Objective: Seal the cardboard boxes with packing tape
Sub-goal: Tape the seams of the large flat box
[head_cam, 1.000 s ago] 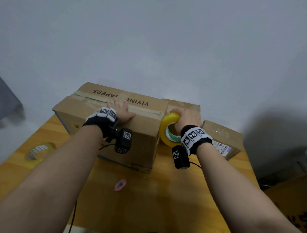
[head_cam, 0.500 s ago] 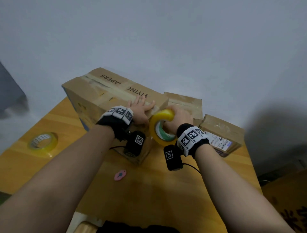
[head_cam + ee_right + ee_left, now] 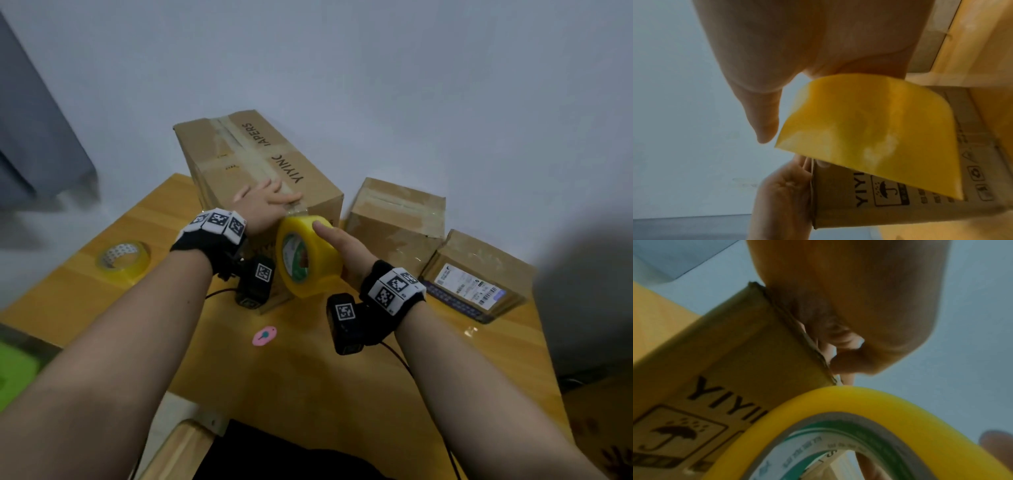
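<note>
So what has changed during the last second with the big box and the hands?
The large printed cardboard box was turned, so its taped seam now runs away from the person. The left hand still rests flat on top. The right hand keeps gripping the yellow packing tape roll at the near edge. The two smaller boxes stayed put.

Both arms are bare, with no sleeves, and each wrist wears a black band: the left band [image 3: 209,236] and the right band [image 3: 394,291]. White squares with black blocky patterns run in a row along the top of each band. A small black box hangs under each wrist, the left box [image 3: 257,282] and the right box [image 3: 344,323], each with one more white patterned square on it, and a thin black cable [image 3: 399,358] trails back from the right one.
</note>
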